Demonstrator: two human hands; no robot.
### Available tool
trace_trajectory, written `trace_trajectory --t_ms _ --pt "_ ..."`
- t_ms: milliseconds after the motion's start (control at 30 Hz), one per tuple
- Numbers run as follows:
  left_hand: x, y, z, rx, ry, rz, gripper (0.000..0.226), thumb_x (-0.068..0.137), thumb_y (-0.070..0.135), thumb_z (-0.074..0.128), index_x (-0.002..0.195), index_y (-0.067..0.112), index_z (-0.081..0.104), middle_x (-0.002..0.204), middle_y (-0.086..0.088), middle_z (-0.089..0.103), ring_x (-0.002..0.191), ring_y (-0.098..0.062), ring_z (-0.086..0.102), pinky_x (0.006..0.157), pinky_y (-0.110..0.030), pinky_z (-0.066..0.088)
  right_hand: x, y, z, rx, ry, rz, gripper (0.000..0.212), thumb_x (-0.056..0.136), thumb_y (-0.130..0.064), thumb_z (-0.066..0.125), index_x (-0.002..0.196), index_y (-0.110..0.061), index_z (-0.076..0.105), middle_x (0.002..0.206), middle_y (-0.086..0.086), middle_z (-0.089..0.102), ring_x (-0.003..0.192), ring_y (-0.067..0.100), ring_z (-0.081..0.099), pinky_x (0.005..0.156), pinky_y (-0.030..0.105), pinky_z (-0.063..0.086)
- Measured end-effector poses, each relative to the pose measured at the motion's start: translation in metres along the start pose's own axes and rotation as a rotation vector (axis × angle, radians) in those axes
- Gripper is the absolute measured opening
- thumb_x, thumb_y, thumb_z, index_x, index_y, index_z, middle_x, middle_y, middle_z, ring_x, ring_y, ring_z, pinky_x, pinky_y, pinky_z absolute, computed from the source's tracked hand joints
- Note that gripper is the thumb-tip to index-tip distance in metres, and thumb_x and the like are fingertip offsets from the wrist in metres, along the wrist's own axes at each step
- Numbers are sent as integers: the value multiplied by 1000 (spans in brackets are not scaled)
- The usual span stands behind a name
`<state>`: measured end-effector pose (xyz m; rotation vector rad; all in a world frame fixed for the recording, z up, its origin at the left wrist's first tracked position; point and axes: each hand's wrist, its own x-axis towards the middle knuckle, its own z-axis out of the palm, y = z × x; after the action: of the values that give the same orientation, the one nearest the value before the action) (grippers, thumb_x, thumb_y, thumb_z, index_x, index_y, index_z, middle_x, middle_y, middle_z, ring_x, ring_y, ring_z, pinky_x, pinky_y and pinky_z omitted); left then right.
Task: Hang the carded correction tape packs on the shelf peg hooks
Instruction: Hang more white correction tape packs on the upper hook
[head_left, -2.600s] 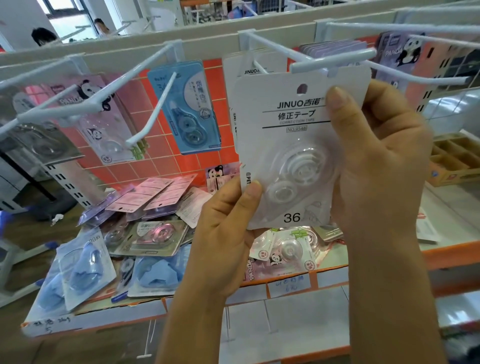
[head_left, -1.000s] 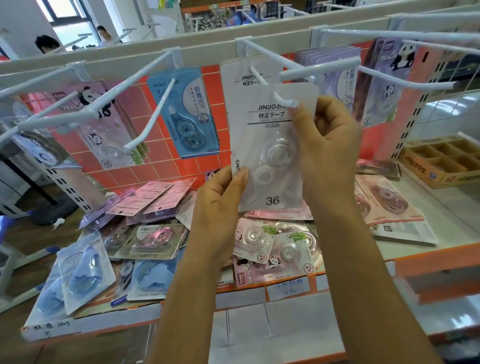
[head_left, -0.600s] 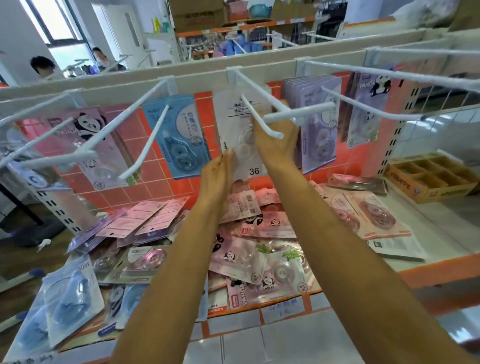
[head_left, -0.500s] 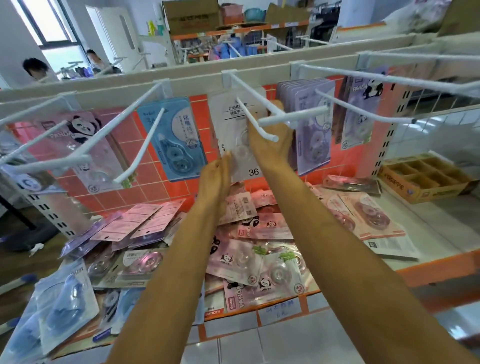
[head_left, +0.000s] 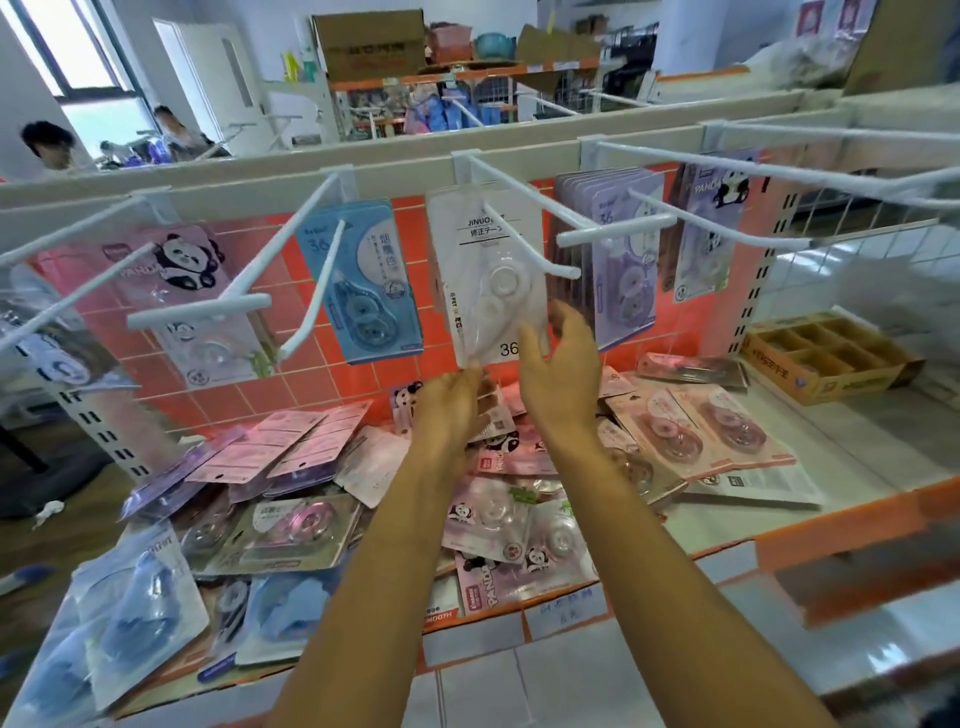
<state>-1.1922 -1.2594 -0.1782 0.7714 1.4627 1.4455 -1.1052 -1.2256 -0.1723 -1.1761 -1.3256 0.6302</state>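
Observation:
A white carded correction tape pack (head_left: 488, 280), marked 36, hangs at the back of the middle peg hook (head_left: 519, 244), in front of other white packs. My right hand (head_left: 558, 379) is at the pack's lower right corner, its thumb touching the card near the 36 and its fingers relaxed beside it. My left hand (head_left: 449, 410) is just under the pack's bottom edge with loosely curled fingers that hold nothing. Several loose carded packs (head_left: 311, 519) lie heaped on the shelf below.
Blue packs (head_left: 363, 291), purple packs (head_left: 623, 260) and panda packs (head_left: 176, 291) hang on neighbouring hooks. Long white peg arms jut toward me at head height. A cardboard divider tray (head_left: 826, 358) sits at the right. The shelf's orange front edge (head_left: 831, 530) runs below.
The white pack went onto the middle hook and slid to the back. Both hands have let go of it and dropped to its lower edge.

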Motion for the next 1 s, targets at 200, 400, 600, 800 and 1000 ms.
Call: trace_trajectory --t_ms 200,400,600,800,1000 --pt "-14 -30 -10 216 -41 87 16 93 16 56 84 16 69 92 -4 69 87 -18 63 82 -33 50 -45 32 -5 -167 -113 99 42 93 -24 55 132 -11 51 130 5 57 121 22 50 102 38 40" --pt "-32 -50 -9 525 -64 233 20 93 17 58 110 15 68 104 6 67 98 -11 62 89 -24 47 -77 51 -12 -337 -190 98 35 91 -16 56 125 -8 58 123 11 61 117 27 52 93 36 43" --pt "-47 -64 3 793 -57 431 25 95 20 56 118 15 65 116 0 68 107 -15 60 86 -20 40 -85 64 -30 -442 -248 50 36 85 -13 54 120 -11 63 120 8 64 114 27 55 94 42 46" --pt "-50 -76 33 948 -66 482 35 89 14 60 124 14 62 126 -4 63 118 -21 55 96 -30 40 -75 84 -66 -554 -244 95 41 85 -8 58 126 -6 57 129 11 57 125 29 43 104 37 33" --pt "-54 -93 66 1124 -94 539 36 84 7 62 120 13 66 119 -10 65 114 -28 56 93 -39 45 -54 106 -97 -597 -184 135 23 81 -9 61 103 -5 67 104 15 65 104 36 55 86 38 40"
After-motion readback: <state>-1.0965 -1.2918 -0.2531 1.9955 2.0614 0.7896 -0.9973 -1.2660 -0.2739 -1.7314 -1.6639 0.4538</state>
